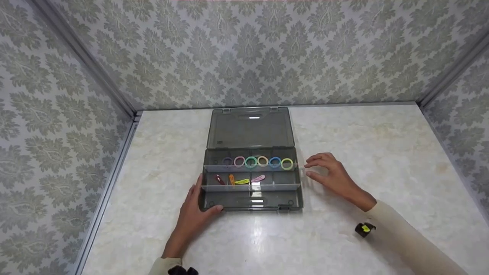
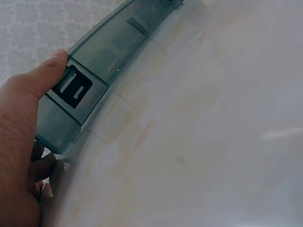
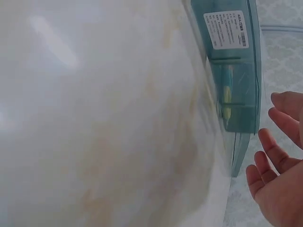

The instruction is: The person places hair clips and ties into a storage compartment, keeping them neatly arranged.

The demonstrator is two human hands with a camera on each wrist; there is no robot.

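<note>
A dark translucent plastic organizer box (image 1: 233,200) lies on the table with its lid (image 1: 250,128) folded back behind it. Several coloured rings, like hair ties (image 1: 251,162), stand in a row in the rear compartment. The middle compartment holds several snap hair clips, among them a dark red clip (image 1: 219,178) and a pink clip (image 1: 259,178). My left hand (image 1: 193,214) grips the box's front left corner, thumb on the front edge and fingers along the side. My right hand (image 1: 331,173) is apart from the box's right side, fingers spread and loosely bent, holding nothing.
A pale marbled table (image 1: 363,137) extends on both sides of the box. Patterned walls (image 1: 248,49) enclose its back and sides. In the right wrist view, a white printed label (image 3: 226,30) sticks to the box's side.
</note>
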